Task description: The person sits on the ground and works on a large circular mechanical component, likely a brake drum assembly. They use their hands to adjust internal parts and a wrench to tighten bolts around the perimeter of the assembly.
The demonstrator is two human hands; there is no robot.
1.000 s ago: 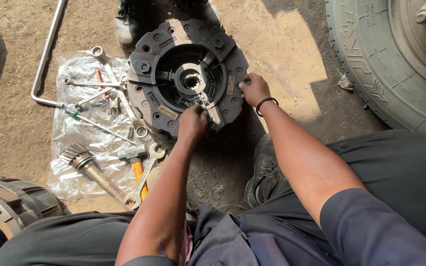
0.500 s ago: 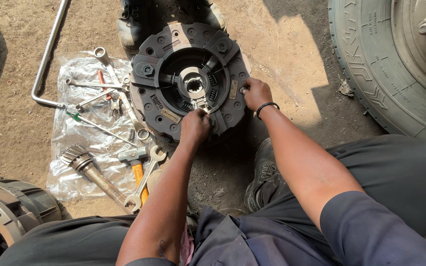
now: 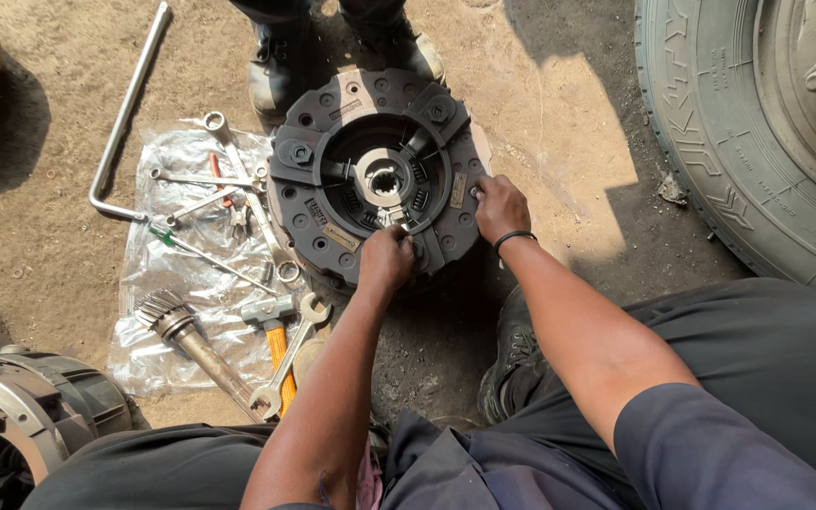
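We crouch on a dirt floor over a round, dark metal clutch plate lying flat on the ground straight ahead of us at 12 o'clock. Our left hand is curled closed on the plate's near rim at about 6 o'clock on the disc, though we cannot tell what the fingers pinch. Our right hand, a dark band at its wrist, rests with bent fingers on the rim at about 4 o'clock. The 2 hands sit apart, both touching the plate.

The plate is ringed with bolt holes, and metal levers point inward to a toothed central hole.

At 9 o'clock from the plate, a crinkled clear plastic sheet spread on the dirt holds loose tools: several slim steel wrenches, a green-handled screwdriver, a hammer with an orange handle and a rusty shaft with a toothed gear head. A bent steel bar lies beyond the sheet at 10 o'clock. A large ribbed tyre stands at 2 o'clock, and another person's dusty shoes stand behind the plate.
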